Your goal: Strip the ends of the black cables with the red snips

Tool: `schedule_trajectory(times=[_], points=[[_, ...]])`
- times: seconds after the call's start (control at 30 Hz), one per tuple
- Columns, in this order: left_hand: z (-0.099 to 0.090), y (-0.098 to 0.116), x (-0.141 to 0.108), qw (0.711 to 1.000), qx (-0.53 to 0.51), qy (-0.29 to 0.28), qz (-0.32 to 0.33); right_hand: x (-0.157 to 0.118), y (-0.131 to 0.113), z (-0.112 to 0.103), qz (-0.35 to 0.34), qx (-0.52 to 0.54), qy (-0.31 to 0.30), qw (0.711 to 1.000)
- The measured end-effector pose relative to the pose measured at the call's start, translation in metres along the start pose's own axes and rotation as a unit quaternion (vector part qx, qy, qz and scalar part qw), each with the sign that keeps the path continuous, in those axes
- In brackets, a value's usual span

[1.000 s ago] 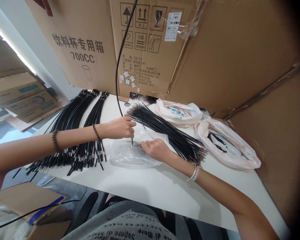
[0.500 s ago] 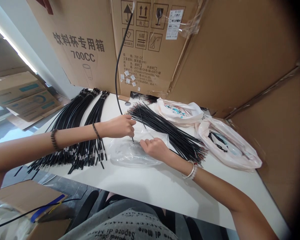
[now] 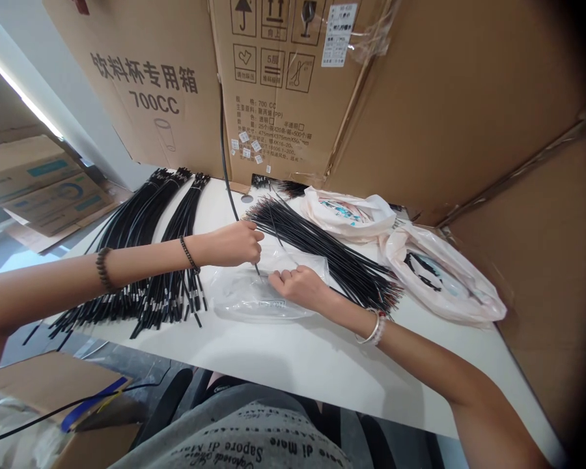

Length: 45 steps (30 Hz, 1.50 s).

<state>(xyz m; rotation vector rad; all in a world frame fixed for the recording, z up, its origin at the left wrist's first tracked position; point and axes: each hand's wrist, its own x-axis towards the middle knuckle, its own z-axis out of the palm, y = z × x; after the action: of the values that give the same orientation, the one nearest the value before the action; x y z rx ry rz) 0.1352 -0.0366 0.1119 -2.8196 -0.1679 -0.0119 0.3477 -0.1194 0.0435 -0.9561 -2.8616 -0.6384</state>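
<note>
The cable (image 3: 224, 159) is black, the table (image 3: 322, 368) plain white.

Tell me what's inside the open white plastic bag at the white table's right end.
Inside the white plastic bag, thin black pieces and pale bluish material show through the opening. Its folded sides hide the rest.

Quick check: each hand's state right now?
Left hand: closed, holding a long, round black cable.
Right hand: closed near the clear plastic bag; what it holds cannot be told.

printed cardboard box (image 3: 200, 85) with white label (image 3: 339, 36), stacked cartons (image 3: 43, 185)
</note>
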Motion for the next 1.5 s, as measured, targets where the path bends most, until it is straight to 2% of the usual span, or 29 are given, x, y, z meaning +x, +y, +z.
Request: schedule_trajectory(times=[0.27, 0.4, 0.6, 0.87, 1.07, 1.23, 1.5], points=[[0.001, -0.003, -0.002, 1.0, 0.005, -0.003, -0.002, -0.007, 0.002, -0.003, 0.039, 0.002, -0.014, 0.999], [0.001, -0.003, -0.003, 1.0, -0.001, 0.001, -0.004, -0.005, -0.002, 0.0, 0.039, 0.008, -0.021, 0.999], [0.003, -0.003, -0.003, 1.0, -0.011, -0.018, -0.007, 0.0, -0.005, 0.001, 0.04, 0.011, -0.03, 0.999], [-0.004, -0.001, 0.001, 0.997, -0.042, -0.051, -0.028, 0.001, -0.004, -0.002, 0.024, 0.004, -0.032, 0.999], [-0.008, 0.001, 0.005, 0.996, -0.034, -0.067, -0.042, 0.001, -0.003, -0.003, 0.01, 0.0, -0.024, 1.0], [-0.013, 0.002, 0.006, 0.994, -0.016, -0.089, -0.061, -0.004, -0.002, -0.003, 0.03, -0.008, -0.007, 0.999], [-0.007, -0.004, 0.004, 0.991, -0.039, -0.104, -0.078, -0.005, -0.006, 0.002, 0.051, -0.004, 0.013, 0.999]])
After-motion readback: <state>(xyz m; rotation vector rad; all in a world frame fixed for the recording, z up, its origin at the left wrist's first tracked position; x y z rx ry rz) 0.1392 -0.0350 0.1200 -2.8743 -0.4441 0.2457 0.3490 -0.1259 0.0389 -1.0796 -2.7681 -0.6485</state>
